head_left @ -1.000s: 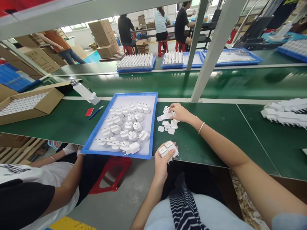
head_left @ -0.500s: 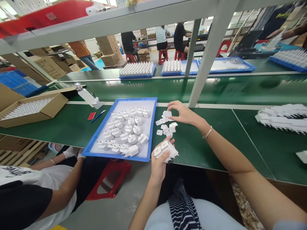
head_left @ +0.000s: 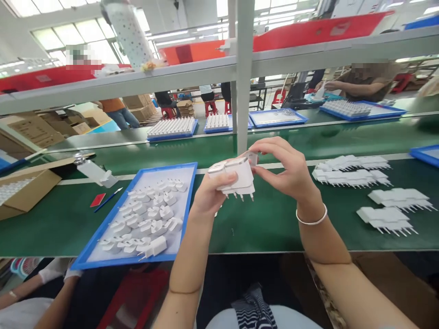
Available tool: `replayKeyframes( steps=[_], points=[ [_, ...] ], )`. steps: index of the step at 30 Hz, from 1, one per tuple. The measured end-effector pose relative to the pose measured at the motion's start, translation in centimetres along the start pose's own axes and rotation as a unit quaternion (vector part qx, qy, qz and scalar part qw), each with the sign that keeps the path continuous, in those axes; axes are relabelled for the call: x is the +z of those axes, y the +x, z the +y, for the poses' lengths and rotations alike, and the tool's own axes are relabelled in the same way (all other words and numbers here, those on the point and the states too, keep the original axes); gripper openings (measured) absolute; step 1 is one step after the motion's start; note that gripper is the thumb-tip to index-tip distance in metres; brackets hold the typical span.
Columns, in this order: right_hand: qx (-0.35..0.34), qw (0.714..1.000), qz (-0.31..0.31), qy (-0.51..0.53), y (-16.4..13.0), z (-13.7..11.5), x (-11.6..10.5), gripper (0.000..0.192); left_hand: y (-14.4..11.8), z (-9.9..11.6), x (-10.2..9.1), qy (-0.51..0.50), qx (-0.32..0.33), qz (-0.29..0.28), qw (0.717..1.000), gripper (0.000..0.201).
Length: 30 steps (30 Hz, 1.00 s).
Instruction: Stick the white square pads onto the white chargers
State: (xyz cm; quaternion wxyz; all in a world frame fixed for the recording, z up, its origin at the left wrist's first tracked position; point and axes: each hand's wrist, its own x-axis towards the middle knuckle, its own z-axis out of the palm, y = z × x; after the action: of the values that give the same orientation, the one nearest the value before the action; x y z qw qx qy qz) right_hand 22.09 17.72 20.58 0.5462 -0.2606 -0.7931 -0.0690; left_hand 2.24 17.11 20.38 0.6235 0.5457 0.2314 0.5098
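Observation:
In the head view my left hand (head_left: 209,194) is wrapped round a small bunch of white plug chargers (head_left: 238,176), lifted above the green bench with their pins pointing down. My right hand (head_left: 290,167) pinches a small flat white cover piece (head_left: 253,158) between thumb and fingers, against the far right end of the bunch. Whether the piece is seated there I cannot tell. Left of my hands, a blue-rimmed tray (head_left: 190,205) holds several more white chargers (head_left: 154,213). The loose pieces on the bench are mostly hidden behind my left hand and the chargers.
Rows of chargers (head_left: 353,176) lie on the bench to the right. A grey post (head_left: 244,91) rises just beyond my hands. At left are a white bottle (head_left: 92,171), red card (head_left: 98,199), blue pen (head_left: 108,200) and cardboard box (head_left: 41,192). A co-worker's gloved hands (head_left: 56,270) show below.
My right hand has left the loose white pieces and come to the chargers with one pinched. My left hand has raised the chargers. The camera view has tilted up and turned right.

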Motion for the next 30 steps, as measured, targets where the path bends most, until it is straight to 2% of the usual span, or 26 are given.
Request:
replayKeyframes(
  steps=[3, 7, 9, 11, 13, 15, 16, 18, 20, 22, 26, 30],
  points=[
    [-0.015, 0.998, 0.046, -0.028, 0.4, 0.4, -0.6, 0.041, 1.4, 0.5, 1.2, 0.066, 0.045, -0.014, 0.997, 0.047],
    [-0.022, 0.995, 0.086, -0.048, 0.6, 0.9, -0.2, 0.048, 2.5, 0.2, 2.2, 0.131, 0.120, 0.012, 0.984, 0.044],
    [0.005, 0.997, 0.070, -0.026, 0.6, 1.3, -0.3, 0.048, 3.1, -0.1, 2.0, 0.165, 0.159, 0.024, 0.973, 0.042],
    [0.069, 0.996, 0.031, 0.040, 0.6, 1.8, -0.8, 0.044, 3.8, -0.3, 1.5, 0.228, 0.234, 0.032, 0.945, 0.039],
    [0.170, 0.975, 0.010, 0.143, 0.7, 2.3, -1.5, 0.033, 4.5, -0.5, 0.8, 0.321, 0.339, 0.021, 0.884, 0.041],
    [0.280, 0.925, 0.019, 0.257, 0.8, 2.6, -1.8, 0.016, 5.2, -0.6, 0.1, 0.419, 0.437, -0.005, 0.796, 0.045],
    [0.324, 0.893, 0.022, 0.311, 0.9, 2.7, -1.8, 0.014, 5.5, -0.7, -0.2, 0.461, 0.473, -0.021, 0.751, 0.047],
    [0.377, 0.834, 0.010, 0.402, 1.2, 2.9, -1.5, 0.028, 5.9, -0.8, -0.6, 0.526, 0.510, -0.051, 0.678, 0.048],
    [0.394, 0.796, -0.004, 0.459, 1.3, 3.2, -1.0, 0.036, 6.0, -1.0, -0.7, 0.565, 0.515, -0.079, 0.640, 0.046],
    [0.397, 0.784, -0.015, 0.477, 1.4, 3.6, -0.7, 0.037, 6.1, -1.3, -0.5, 0.578, 0.512, -0.100, 0.627, 0.045],
    [0.389, 0.787, -0.052, 0.477, 1.4, 4.5, -1.1, 0.034, 5.9, -1.9, 0.1, 0.579, 0.513, -0.130, 0.620, 0.051],
    [0.381, 0.785, -0.055, 0.485, 1.4, 4.9, -1.9, 0.032, 5.9, -2.2, 0.5, 0.585, 0.502, -0.146, 0.621, 0.054]
  ],
)
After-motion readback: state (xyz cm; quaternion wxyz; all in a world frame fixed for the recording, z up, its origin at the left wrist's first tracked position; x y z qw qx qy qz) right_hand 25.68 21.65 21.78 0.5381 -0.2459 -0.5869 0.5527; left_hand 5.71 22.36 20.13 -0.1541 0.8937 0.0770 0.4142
